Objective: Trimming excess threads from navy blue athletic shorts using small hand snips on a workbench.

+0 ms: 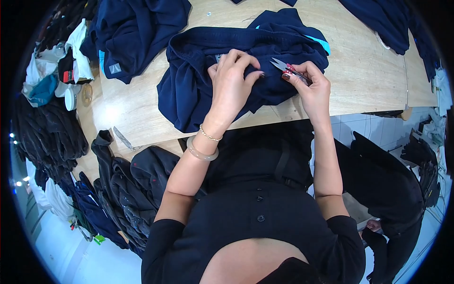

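Observation:
A navy garment [187, 87] with a gathered waistband and light-blue trim lies bunched on the table in front of me. My left hand [231, 78] rests on it below the waistband, fingers curled and the thumb bent in toward the index fingertip, closed on the cloth. Anything finer between those fingertips is too small to see. In my right hand [312, 85] is a pair of thread snips [280, 64], its pointed blades slightly apart and aimed left, just above the fabric. Part of the snips' handle is hidden by my fingers.
Another navy garment [135, 38] lies at the far left of the wooden table [142, 111], and more navy cloth [378, 21] at the far right. Piled dark clothes [47, 125] stand left. A person in black [378, 175] bends down at the right.

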Action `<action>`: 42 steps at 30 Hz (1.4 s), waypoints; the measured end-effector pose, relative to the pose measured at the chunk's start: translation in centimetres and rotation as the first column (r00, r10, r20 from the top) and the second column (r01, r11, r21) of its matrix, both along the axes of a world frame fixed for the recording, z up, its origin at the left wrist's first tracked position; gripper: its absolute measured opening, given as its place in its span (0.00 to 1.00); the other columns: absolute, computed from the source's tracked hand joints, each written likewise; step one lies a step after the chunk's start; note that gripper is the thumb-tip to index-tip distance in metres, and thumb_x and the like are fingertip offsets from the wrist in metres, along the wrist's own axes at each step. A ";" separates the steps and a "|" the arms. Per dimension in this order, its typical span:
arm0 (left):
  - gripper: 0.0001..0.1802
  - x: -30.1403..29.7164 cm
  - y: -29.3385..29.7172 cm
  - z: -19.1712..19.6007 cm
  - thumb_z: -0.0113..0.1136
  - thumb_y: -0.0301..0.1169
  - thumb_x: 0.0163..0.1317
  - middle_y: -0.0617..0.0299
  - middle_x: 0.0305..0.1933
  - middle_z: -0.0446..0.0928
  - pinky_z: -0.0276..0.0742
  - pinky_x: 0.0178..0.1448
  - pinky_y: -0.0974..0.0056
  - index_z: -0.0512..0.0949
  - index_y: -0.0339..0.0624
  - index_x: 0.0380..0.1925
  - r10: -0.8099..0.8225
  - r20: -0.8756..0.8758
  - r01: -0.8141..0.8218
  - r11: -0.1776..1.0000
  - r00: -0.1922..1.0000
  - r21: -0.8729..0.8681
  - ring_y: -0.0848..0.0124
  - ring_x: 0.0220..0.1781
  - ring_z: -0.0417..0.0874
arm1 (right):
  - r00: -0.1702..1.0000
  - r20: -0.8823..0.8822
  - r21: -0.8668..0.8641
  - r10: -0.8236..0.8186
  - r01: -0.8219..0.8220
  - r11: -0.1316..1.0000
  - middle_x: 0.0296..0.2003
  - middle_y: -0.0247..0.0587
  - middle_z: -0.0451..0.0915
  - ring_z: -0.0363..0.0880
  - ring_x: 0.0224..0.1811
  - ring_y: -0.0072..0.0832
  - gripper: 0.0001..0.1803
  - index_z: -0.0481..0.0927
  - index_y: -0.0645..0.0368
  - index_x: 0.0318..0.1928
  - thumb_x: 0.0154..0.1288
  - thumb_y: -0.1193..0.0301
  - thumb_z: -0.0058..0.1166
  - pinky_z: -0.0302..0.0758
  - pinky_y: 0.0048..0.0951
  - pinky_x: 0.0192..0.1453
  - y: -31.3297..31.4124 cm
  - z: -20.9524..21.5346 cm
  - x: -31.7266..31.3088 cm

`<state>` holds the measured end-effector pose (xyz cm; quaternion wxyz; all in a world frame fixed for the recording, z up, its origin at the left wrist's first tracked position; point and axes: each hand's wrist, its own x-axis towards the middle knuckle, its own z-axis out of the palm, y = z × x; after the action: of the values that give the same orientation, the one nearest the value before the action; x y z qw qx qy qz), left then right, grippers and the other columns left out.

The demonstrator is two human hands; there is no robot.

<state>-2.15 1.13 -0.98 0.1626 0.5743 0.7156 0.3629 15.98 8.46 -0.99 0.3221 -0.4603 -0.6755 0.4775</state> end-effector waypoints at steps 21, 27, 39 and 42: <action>0.11 -1.0 0.3 -0.5 0.57 0.25 0.67 0.54 0.38 0.83 0.78 0.47 0.68 0.71 0.36 0.47 0.008 0.263 -0.009 1.000 0.965 0.001 0.69 0.39 0.84 | 1.000 0.028 0.013 0.006 -0.006 1.000 0.28 0.35 0.77 0.70 0.29 0.18 0.10 0.77 0.66 0.32 0.56 0.75 0.66 0.68 0.22 0.35 0.1 0.1 0.3; 0.04 -0.9 0.4 -0.1 0.65 0.22 0.53 0.56 0.34 0.80 0.76 0.44 0.64 0.81 0.35 0.30 -0.037 0.027 0.036 0.998 0.999 0.042 0.61 0.37 0.82 | 0.988 0.132 0.059 0.081 -0.090 0.994 0.32 0.33 0.80 0.74 0.33 0.15 0.06 0.78 0.65 0.35 0.59 0.79 0.62 0.71 0.19 0.40 0.1 1.2 0.1; 0.05 -0.7 0.8 -0.2 0.57 0.28 0.64 0.58 0.34 0.80 0.65 0.48 0.56 0.79 0.40 0.32 0.045 0.049 -0.042 0.997 0.998 -0.068 0.60 0.41 0.80 | 0.923 0.333 0.157 0.193 -0.256 0.954 0.34 0.40 0.79 0.79 0.33 0.36 0.09 0.77 0.64 0.35 0.57 0.74 0.63 0.74 0.30 0.37 0.5 2.9 -0.7; 0.05 -1.2 0.8 0.1 0.59 0.23 0.61 0.53 0.34 0.81 0.76 0.43 0.63 0.80 0.35 0.37 0.030 0.049 -0.028 0.999 0.998 -0.031 0.60 0.37 0.82 | 0.922 0.330 0.145 0.204 -0.263 0.954 0.34 0.40 0.80 0.80 0.34 0.37 0.09 0.77 0.64 0.35 0.57 0.74 0.62 0.74 0.31 0.38 1.0 2.8 -0.6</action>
<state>-3.33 1.90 -0.90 0.1837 0.5522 0.7251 0.3682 15.41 9.42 1.79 0.1937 -0.4135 -0.8096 0.3688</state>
